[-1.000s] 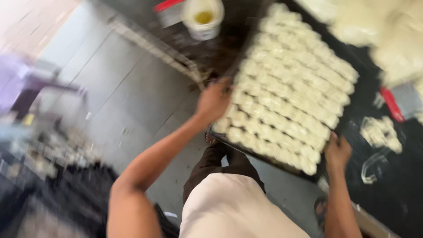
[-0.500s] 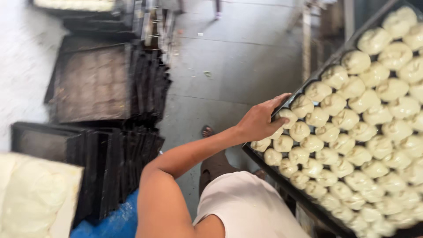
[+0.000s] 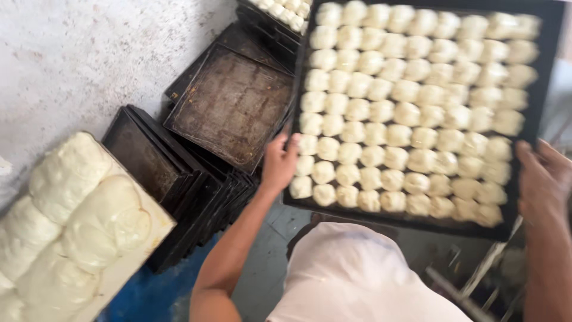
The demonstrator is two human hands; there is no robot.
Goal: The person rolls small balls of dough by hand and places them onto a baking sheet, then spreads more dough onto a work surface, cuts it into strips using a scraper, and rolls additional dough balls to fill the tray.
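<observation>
We hold the tray (image 3: 539, 89) of dough balls (image 3: 405, 113) level at upper right, so nothing rolls off. Our left hand (image 3: 280, 161) is closed on its left rim, our right hand (image 3: 545, 179) curled round the right rim. Empty trays (image 3: 229, 104) lie stacked below, left of centre.

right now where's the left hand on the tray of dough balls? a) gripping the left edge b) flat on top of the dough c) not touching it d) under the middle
a: the left hand grips the left edge of the dark tray of dough balls, while the right hand holds the opposite edge.
</observation>
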